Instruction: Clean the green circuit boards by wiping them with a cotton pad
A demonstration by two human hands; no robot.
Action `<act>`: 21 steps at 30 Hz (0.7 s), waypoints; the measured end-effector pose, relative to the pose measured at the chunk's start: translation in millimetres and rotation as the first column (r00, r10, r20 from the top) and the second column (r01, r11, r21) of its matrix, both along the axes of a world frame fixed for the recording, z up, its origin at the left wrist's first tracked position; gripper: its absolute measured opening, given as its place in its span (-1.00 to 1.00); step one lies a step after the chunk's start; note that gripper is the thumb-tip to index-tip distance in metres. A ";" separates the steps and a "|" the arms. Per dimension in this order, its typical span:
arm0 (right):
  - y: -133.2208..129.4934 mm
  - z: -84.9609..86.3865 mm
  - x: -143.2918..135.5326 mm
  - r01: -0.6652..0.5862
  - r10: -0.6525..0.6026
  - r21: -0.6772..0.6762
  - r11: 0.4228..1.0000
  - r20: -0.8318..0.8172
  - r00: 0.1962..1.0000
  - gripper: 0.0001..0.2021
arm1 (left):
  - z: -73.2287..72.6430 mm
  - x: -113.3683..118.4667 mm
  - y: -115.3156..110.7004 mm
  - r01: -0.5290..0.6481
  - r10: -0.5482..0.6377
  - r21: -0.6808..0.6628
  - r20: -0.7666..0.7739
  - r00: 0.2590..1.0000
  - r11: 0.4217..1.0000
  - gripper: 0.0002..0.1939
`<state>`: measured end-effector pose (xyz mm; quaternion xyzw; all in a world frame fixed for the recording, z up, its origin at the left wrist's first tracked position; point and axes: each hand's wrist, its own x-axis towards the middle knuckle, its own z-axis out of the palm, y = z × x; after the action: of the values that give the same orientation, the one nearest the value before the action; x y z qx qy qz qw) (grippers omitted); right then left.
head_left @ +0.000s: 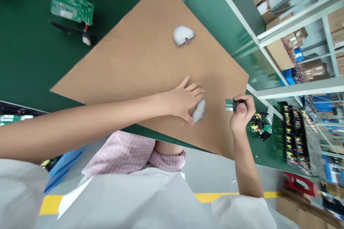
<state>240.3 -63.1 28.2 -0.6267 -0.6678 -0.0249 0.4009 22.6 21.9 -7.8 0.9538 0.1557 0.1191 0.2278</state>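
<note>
A: Status on the hands?

B: Left hand (185,98) lies flat on the brown board (134,64), fingers spread loosely, fingertips on a grey-white lump (199,110). It rests on the lump, not closed round it. Right hand (241,112) is off the board's edge, just right of the left hand, thumb and fingers pinched on a small green circuit board (230,105) w/ a black part at the grip end.

A: Other items nr the hands?

B: A second grey-white lump (183,35) sits on the brown board, well beyond the left hand, untouched. Another small pcb w/ yellow and black parts (260,124) lies on the green bench (27,57), just right of the right hand. Further right, rows of similar boards in a tray (292,136).

A: Far side?

B: A larger green pcb (72,7) w/ a black lead, well away to the left of the left hand, on the bench. Shelving w/ cartons (279,52) beyond the right hand. Can't read any markings.
</note>
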 end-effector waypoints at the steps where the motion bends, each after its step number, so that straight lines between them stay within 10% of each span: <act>1: -1.4 1.1 9.0 0.019 -0.017 0.051 0.998 -0.045 0.999 -0.62 | -0.9 0.1 1.0 0.004 -0.004 0.001 0.029 1.000 1.000 -0.05; 9: -2.0 -23.1 46.3 0.137 -0.110 0.009 0.990 -0.552 0.826 -0.62 | 17.2 -8.5 18.3 -0.125 0.122 0.041 0.063 0.991 0.991 -0.09; 21: -15.8 -21.3 40.2 -0.043 0.108 0.106 0.993 -0.744 0.659 -0.70 | 62.1 12.6 45.0 -0.453 0.408 -0.424 -0.198 0.891 0.784 -0.18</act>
<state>280.5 -78.9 7.0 -0.5370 -0.4683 0.2250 0.6647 35.1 67.0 54.3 0.8158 0.4037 0.0822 0.4058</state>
